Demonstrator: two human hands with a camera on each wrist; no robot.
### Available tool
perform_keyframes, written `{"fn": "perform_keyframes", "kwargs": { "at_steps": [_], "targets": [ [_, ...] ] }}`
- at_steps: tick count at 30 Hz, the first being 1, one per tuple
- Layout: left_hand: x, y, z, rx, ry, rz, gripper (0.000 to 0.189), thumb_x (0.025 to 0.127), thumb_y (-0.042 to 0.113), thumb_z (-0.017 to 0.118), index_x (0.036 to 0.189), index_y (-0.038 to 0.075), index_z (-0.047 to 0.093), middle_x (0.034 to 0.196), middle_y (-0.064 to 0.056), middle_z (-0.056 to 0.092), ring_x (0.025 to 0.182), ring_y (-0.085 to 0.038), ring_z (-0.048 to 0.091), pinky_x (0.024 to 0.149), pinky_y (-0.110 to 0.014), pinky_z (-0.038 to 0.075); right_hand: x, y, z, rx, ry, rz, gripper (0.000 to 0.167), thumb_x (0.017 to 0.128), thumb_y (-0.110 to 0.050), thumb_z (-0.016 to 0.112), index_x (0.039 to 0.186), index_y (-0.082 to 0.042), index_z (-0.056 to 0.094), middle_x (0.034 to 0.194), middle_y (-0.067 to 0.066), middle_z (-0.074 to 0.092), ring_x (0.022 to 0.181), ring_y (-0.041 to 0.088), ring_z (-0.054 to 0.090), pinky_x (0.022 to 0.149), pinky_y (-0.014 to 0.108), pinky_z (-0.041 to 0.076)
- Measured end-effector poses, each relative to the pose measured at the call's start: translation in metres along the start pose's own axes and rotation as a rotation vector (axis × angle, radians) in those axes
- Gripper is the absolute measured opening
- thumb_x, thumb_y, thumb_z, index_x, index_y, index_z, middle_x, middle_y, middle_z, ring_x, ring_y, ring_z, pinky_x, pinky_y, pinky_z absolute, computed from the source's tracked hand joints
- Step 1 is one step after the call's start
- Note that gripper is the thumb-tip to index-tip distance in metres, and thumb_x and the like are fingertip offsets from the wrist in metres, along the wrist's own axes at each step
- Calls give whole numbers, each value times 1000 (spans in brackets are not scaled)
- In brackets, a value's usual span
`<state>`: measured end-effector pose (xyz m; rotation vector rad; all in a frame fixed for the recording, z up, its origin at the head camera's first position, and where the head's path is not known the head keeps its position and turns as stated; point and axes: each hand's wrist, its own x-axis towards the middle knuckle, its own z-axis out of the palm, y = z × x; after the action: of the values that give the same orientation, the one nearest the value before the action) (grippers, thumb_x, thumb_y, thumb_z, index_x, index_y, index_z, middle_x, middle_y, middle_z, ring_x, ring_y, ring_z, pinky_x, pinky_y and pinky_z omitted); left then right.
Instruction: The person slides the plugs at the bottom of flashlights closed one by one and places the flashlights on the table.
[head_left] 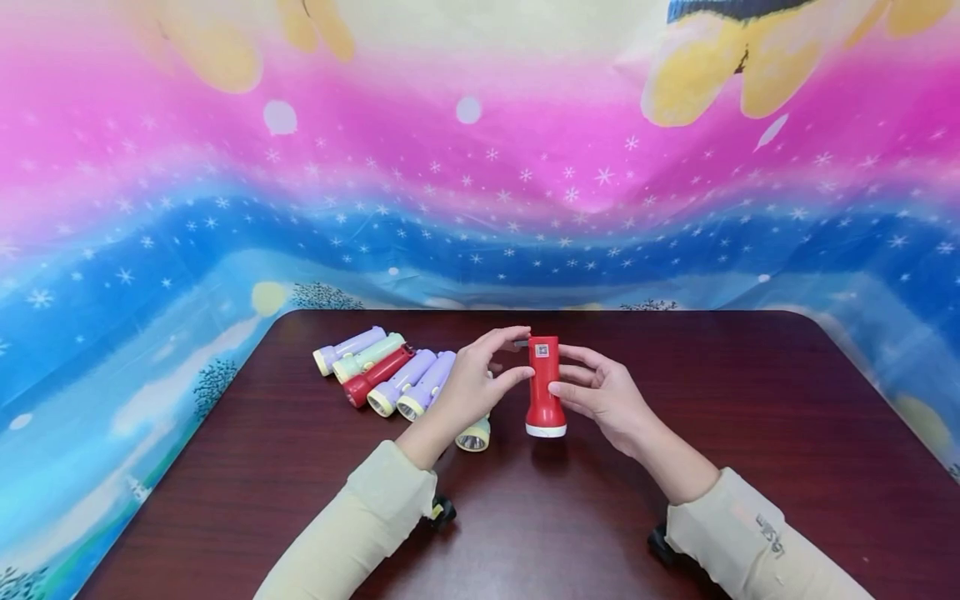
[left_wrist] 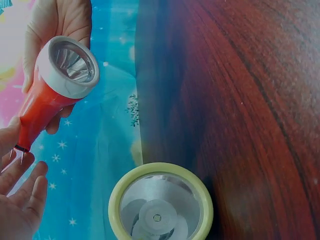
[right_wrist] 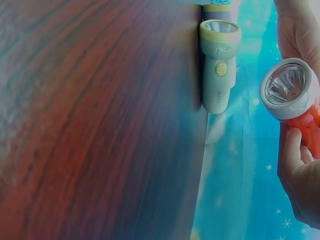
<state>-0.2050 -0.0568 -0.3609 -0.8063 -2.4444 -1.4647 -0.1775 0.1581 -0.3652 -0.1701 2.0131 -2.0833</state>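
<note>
A red flashlight (head_left: 545, 383) with a white lens rim is held above the table between both hands, lens end down in the head view. My right hand (head_left: 611, 400) grips its body, thumb on the near side and fingers behind. My left hand (head_left: 474, 375) pinches its tail end, the thumb on the casing and the forefinger by the tip. Two thin metal prongs (left_wrist: 17, 154) stick out of the tail, close to the left fingers, in the left wrist view. The clear lens (right_wrist: 286, 85) shows in the right wrist view.
Left of the hands, several flashlights lie in a slanted row: purple (head_left: 403, 383), pale green (head_left: 367, 357) and red (head_left: 378, 375). A pale green flashlight (right_wrist: 218, 75) lies nearest, partly behind the left wrist in the head view. The dark wooden table (head_left: 750, 400) meets a printed cloth backdrop (head_left: 480, 208).
</note>
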Motion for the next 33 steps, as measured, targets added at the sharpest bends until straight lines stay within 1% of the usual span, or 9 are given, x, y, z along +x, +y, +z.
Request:
{"fn": "perform_keyframes", "kwargs": {
  "at_steps": [3,11,12,15,18,22,27,30,33],
  "targets": [
    [0,0,-1,-2,-2,13,54,86,15,77,137,16,59,132,-5,63,114,-25,65,85,-47,59,-1,-1,1,7,-2,1,66,93,-12,70,150,-4,37,128,10,67,101,8,71,92,31,57],
    [0,0,-2,26,-12,32,53,87,15,77,136,15,60,131,-4,64,111,-20,66,81,-37,60,-1,0,2,20,0,10,67,92,-12,70,150,-4,38,126,7,68,101,8,71,91,30,58],
    [0,-1,-2,26,-15,35,52,87,15,77,136,15,60,131,-5,64,111,-22,66,81,-37,61,-1,0,2,21,3,10,67,92,-12,70,150,-4,38,126,8,68,101,8,71,90,29,58],
    [0,-2,-3,22,-20,44,51,87,14,77,135,13,60,130,-6,64,111,-25,66,79,-35,60,0,2,3,27,8,10,67,93,-11,70,151,-4,37,129,10,66,101,8,70,91,29,57],
    [0,-3,-3,2,-18,45,50,86,13,77,134,12,61,128,-7,64,111,-30,66,79,-37,61,1,3,5,34,10,11,66,93,-11,69,151,-3,37,134,16,63,101,8,71,91,30,57],
    [0,-6,-4,-13,-15,35,50,86,13,78,132,10,61,127,-7,64,109,-30,66,79,-36,61,2,4,7,37,7,12,65,93,-10,69,150,-2,38,137,21,60,101,8,71,90,30,58],
    [1,-5,-7,-23,-24,40,48,87,12,76,133,11,61,126,-6,63,109,-31,66,77,-28,59,3,3,8,40,-2,3,64,92,-10,70,148,-2,40,132,16,64,102,9,71,90,30,58],
    [2,-5,-7,-25,-26,50,47,87,12,76,132,11,61,126,-6,63,108,-29,66,77,-27,59,3,2,7,42,-6,-2,63,93,-10,69,148,-2,40,130,13,66,102,10,71,90,30,58],
    [2,-4,-7,-24,-26,47,47,87,12,76,132,13,61,125,-6,63,107,-27,67,77,-27,59,3,1,7,48,-8,-2,63,93,-9,69,148,-1,40,127,10,68,102,9,71,90,30,58]
  ]
}}
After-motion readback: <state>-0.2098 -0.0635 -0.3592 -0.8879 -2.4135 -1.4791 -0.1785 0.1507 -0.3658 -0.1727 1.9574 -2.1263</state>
